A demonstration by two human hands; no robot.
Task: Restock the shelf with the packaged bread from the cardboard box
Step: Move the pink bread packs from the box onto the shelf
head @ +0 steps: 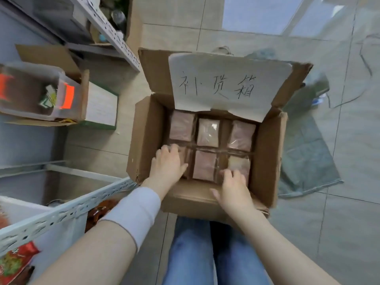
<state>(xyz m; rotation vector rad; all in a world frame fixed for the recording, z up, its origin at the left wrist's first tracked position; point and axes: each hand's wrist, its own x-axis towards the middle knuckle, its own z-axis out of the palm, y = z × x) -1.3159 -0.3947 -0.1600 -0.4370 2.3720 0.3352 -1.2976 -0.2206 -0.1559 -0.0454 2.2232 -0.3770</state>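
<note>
An open cardboard box (pixel 144 138) stands on the floor in front of my knees. It holds several clear-wrapped packs of bread in two rows. The far row shows a pink pack (pixel 182 125), a pale pack (pixel 208 132) and another pink pack (pixel 240 135). My left hand (pixel 166 165) lies over the near-left pack and hides most of it. The near-middle pack (pixel 204 167) is uncovered. My right hand (pixel 234 188) reaches over the box's near wall, its fingertips touching the near-right pack (pixel 239 163). Neither hand has lifted a pack.
A metal shelf rack (pixel 67 210) stands at my left, with red snack bags (pixel 14 262) on a lower level. A clear bin (pixel 30 93) and a small box sit on the floor beyond. A paper sign (pixel 226 83) covers the box's far flap. A grey bag (pixel 308 157) lies to the right.
</note>
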